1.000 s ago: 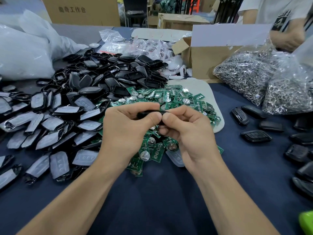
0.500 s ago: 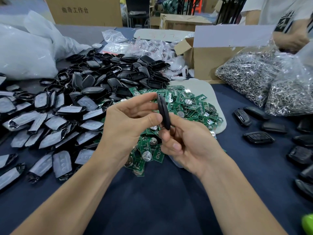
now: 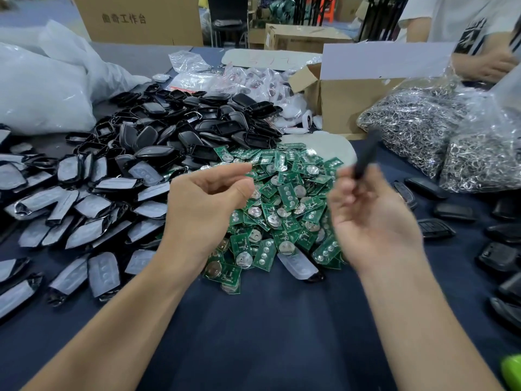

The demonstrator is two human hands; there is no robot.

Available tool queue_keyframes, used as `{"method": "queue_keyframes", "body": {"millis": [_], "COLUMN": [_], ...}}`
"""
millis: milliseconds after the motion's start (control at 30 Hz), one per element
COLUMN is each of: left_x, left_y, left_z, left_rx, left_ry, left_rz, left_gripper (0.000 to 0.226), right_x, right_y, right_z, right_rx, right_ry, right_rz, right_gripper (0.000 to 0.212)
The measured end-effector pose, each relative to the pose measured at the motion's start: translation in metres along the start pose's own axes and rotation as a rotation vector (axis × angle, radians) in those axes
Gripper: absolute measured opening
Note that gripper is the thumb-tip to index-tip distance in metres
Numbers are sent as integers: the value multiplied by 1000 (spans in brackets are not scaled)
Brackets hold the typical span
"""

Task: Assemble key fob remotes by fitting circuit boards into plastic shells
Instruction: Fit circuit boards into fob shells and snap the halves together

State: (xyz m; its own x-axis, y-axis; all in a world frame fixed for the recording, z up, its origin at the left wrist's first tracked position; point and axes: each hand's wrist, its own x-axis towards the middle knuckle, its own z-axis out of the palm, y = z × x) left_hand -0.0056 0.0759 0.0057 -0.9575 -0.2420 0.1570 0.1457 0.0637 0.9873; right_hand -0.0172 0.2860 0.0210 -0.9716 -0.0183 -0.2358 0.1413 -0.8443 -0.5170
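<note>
My right hand [image 3: 369,218] pinches a black key fob [image 3: 366,153] edge-on by its lower end, blurred, over the right side of the pile of green circuit boards [image 3: 284,198]. Left of it, my left hand [image 3: 205,204] hovers over the pile's left edge with thumb and fingers curled apart and nothing in them. Black shells [image 3: 203,131] are heaped behind the boards. Film-covered shell halves [image 3: 84,210] spread over the left of the dark cloth. Several closed fobs [image 3: 434,228] lie to the right.
An open cardboard box [image 3: 355,100] stands behind the boards, with bags of metal key rings [image 3: 439,131] to its right. White plastic bags [image 3: 42,88] sit at back left. Another person's arm [image 3: 479,66] is at the far right. A green object [image 3: 511,371] shows at the bottom right corner.
The hands, joined on the fob a second ago, have parted. My left hand let go and drew left; my right hand carried the fob to the right.
</note>
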Motion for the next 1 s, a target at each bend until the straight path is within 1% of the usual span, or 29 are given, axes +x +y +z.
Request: {"method": "queue_keyframes", "body": {"millis": [33,67,100,133,167,233,267,333,367,400,433,467,567,633,700,767,833,900,1000], "left_x": [2,4,6,8,9,12,12,13,15,17,20,24,35,39,41,42,42,42,43], "left_y": [-2,-3,-4,-5,-5,-4,-3,-1,0,0,-2,-5,-11,-17,-19,-20,-18,-18,-18], "left_z": [-2,-4,-5,-6,-7,-10,-12,-19,-23,-27,-32,-36,-47,-54,-56,-56,-54,-54,-56], "left_rx": [6,13,27,50,85,185,247,411,534,673,807,921,1150,1179,1160,1114,1041,995,934], "left_ry": [21,43,65,85,106,155,186,230,240,243,235,212,103,-4,-84,-53,38,100,164], "left_rz": [-10,-19,-25,-23,-14,24,44,95,134,173,206,215,103,16,-24,1,51,62,97], "left_gripper": [22,20,20,20,20,21,23,28,29,33,39,45,63,64,60,52,41,31,28], "right_x": [0,-1,-2,-3,-2,0,-1,0,0,-1,0,2,7,8,6,2,0,0,1], "right_y": [-9,-17,-21,-21,-18,-5,4,23,33,42,51,57,61,56,55,59,61,62,59], "right_z": [-4,-7,-9,-10,-9,-4,0,4,5,4,2,1,1,1,1,4,6,7,7], "right_rx": [101,153,152,97,-11,-344,-578,-1172,-1467,-1707,-1867,-1954,-2006,-2054,-2096,-2080,-2026,-1994,-1971], "right_ry": [15,14,7,-3,-11,-2,13,53,38,8,-21,-41,-4,17,-10,-4,76,146,170], "right_rz": [-100,-166,-195,-196,-186,-222,-305,-507,-568,-591,-597,-601,-587,-554,-567,-587,-595,-606,-626], "right_gripper": [23,29,35,38,38,30,28,29,34,41,45,46,42,44,46,48,43,33,16]}}
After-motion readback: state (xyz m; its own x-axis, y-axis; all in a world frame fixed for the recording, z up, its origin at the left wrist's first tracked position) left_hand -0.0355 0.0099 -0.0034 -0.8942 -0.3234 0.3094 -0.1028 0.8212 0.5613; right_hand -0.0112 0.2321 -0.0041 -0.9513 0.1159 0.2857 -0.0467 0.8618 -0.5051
